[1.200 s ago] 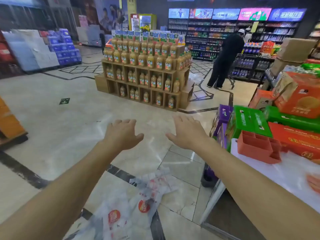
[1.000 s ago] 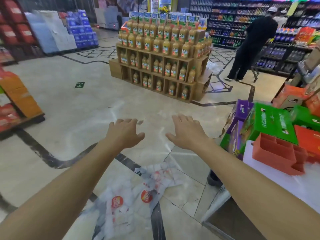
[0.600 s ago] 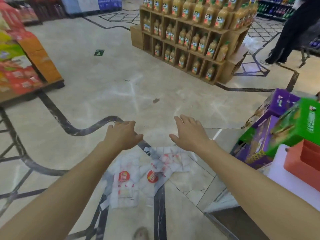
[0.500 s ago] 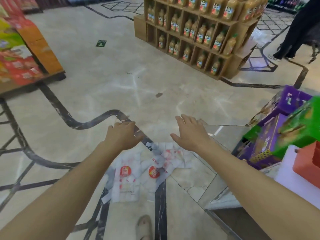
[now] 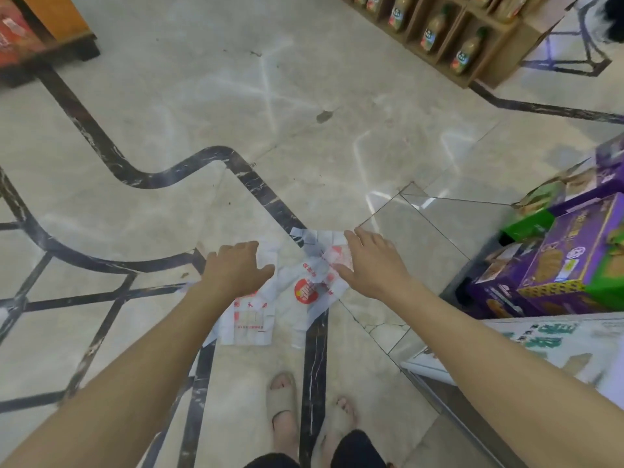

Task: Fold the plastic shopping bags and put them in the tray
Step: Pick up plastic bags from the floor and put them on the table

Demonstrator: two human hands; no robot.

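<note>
The bags (image 5: 304, 292) lie on the floor (image 5: 304, 130) at the centre of the frame. They are white with red print, creased and partly overlapping, and one runs across a dark inlay line. Both arms are stretched down toward them. The left hand (image 5: 233, 268) is over the left part of the heap and the right hand (image 5: 371, 265) over its upper right edge. Both hands are spread with the fingers loosely extended, and neither pinches anything. From this height I cannot tell whether the fingertips touch the plastic or hang just above it.

The step in hand looks like gathering the bags off the floor, so no folding has begun. Thin film on smooth stone slides rather than lifts. It would be better to pinch a raised crease or a handle loop than to press flat and scrape. Taking one bag at a time would keep the layers from dragging each other. Each needs a shake to let the air out before it is flattened.

The white counter (image 5: 557, 342) at the lower right, beside the boxes (image 5: 557, 265), seems the likelier place to fold. No tray shows here. The sandal (image 5: 282, 403) at the bottom centre stands near the heap, so a step forward could pin a bag.
</note>
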